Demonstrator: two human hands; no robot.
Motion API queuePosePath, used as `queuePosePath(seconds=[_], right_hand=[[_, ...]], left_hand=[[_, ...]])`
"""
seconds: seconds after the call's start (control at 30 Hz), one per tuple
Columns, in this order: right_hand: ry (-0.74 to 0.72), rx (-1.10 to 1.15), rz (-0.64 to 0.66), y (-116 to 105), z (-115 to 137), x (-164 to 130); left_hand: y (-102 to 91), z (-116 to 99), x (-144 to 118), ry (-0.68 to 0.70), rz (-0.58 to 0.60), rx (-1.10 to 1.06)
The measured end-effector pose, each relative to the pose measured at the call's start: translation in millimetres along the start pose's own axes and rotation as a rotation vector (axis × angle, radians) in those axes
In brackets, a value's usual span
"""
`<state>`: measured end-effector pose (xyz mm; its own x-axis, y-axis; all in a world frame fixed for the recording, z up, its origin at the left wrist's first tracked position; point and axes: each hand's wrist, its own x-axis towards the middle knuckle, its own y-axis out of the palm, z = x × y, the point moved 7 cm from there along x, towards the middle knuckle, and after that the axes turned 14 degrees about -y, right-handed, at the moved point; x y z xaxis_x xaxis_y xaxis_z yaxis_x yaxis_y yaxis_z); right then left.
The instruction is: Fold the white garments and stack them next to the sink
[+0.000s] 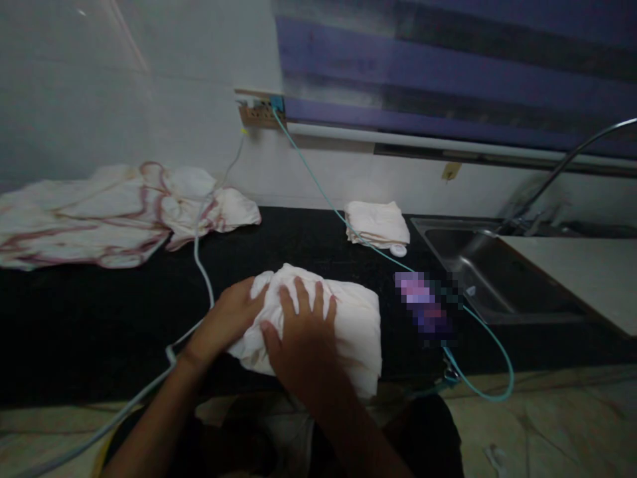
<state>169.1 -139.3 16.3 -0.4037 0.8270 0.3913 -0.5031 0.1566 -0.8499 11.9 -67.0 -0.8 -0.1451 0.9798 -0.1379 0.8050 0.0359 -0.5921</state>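
A white cloth (348, 325), partly folded into a thick bundle, lies at the front edge of the black counter (99, 312). My left hand (226, 318) grips the cloth's left end, fingers tucked into the fabric. My right hand (298, 338) lies flat on top of the cloth with fingers spread, pressing it down.
A heap of white cloths with red trim (104, 216) lies at the back left. A small folded stack (377, 222) sits by the wall. A teal cable (318, 182) and a white cable (202, 259) run from a wall socket (259, 111). A steel sink (490, 272) with tap is on the right.
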Motion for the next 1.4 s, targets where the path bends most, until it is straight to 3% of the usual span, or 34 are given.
queuePosePath(seconds=[0.07, 0.27, 0.4, 0.57, 0.7, 0.8, 0.87, 0.97, 1.03, 1.1, 1.27, 1.4], right_hand=[[-0.010, -0.022, 0.001, 4, -2, -1], [-0.006, -0.073, 0.009, 7, -2, -4], [-0.029, -0.082, -0.010, 9, 0, -3], [-0.079, -0.018, -0.020, 10, -6, -2], [-0.159, 0.174, -0.229, -19, -16, -9], [-0.090, 0.278, -0.406, -48, -29, -22], [-0.022, 0.349, -0.434, -61, -35, -30], [0.141, 0.482, -0.387, -67, -45, -39], [0.239, 0.492, -0.351, -70, -53, -44], [0.244, 0.421, -0.308, -76, -57, -43], [0.103, 0.166, -0.060, -82, -51, -27], [0.178, -0.102, 0.176, -73, -53, -14]], left_hand=[[1.9, 2, 3, 0.019, 0.045, -0.115], [-6.2, 0, -4, -0.027, -0.030, -0.382], [-12.5, -20, -19, -0.016, -0.116, -0.241], [0.3, -57, -44, 0.143, 0.003, 0.056], [6.7, -76, -60, 0.251, 0.125, 0.091], [13.0, -83, -69, 0.333, 0.165, 0.159], [26.2, -88, -79, 0.452, 0.240, 0.207], [54.2, -92, -100, 0.688, 0.292, 0.335], [72.6, -90, -113, 0.813, 0.196, 0.497], [89.5, -86, -124, 0.889, 0.111, 0.613], [118.5, -81, -144, 0.897, 0.141, 0.636], [123.7, -89, -164, 0.921, 0.148, 0.605]])
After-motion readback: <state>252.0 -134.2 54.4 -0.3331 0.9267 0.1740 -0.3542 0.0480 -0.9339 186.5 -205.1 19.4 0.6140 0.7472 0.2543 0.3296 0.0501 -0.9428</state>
